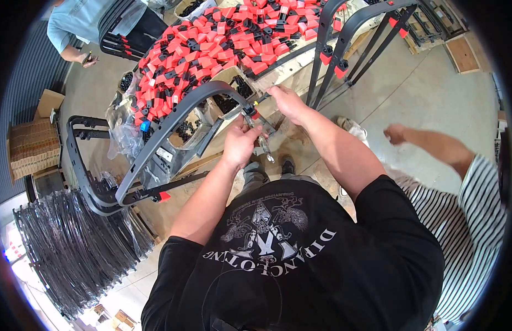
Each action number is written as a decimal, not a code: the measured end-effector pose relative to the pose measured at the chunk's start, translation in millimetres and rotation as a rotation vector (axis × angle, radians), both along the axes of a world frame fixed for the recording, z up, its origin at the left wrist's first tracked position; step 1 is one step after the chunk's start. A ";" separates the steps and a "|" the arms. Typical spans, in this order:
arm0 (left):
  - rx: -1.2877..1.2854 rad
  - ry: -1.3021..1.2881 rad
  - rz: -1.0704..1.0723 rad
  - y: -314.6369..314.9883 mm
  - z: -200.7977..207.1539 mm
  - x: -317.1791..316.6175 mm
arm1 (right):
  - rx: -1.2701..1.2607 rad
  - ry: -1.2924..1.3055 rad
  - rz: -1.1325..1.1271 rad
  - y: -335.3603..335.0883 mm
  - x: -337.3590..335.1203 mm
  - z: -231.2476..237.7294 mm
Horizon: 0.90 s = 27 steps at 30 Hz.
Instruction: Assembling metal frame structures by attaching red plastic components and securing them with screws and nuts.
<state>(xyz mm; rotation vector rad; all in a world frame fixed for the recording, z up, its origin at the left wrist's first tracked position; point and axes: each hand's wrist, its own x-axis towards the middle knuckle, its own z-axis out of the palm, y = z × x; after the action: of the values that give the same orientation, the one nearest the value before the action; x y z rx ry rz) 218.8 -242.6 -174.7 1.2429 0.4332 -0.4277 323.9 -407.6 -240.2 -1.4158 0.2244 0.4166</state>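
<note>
My left hand point(240, 142) is closed beside the end of a curved black tube frame point(185, 110). A shiny, partly see-through slim object point(265, 149) sticks out from its fingers; its kind is unclear. A red piece point(255, 115) sits on the frame end just above this hand. My right hand point(289, 105) is closed in a pinch on a thin dark piece with a yellow spot point(260, 101), close to the frame end. The frame leans over the table's front edge, its far-left part bending down toward another black loop.
A big heap of red and black plastic parts point(212, 47) covers the table. Open boxes of small black parts point(231, 91) stand at its front. More black frames point(349, 44) stand at right. A co-worker in stripes point(460, 204) is close on my right; another person point(96, 25) stands far left.
</note>
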 end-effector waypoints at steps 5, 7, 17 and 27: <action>0.654 -0.071 -0.251 2.1 -48.0 -2.2 | -0.331 0.284 0.303 6.0 9.7 31.6; 1.140 -0.103 -0.360 -3.9 -50.0 3.4 | -0.300 0.324 0.303 5.8 9.6 32.0; 0.255 0.056 -0.214 20.4 -58.5 13.1 | -0.206 0.398 0.282 16.0 14.4 30.4; 0.145 0.060 -0.204 9.4 -38.0 14.9 | -0.414 0.122 0.228 16.7 -3.5 11.0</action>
<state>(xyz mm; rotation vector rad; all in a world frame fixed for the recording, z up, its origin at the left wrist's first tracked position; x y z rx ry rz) 233.7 -233.2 -212.7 1.4238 0.3947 -0.6169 320.4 -390.9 -229.2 -1.8330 0.2585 0.6727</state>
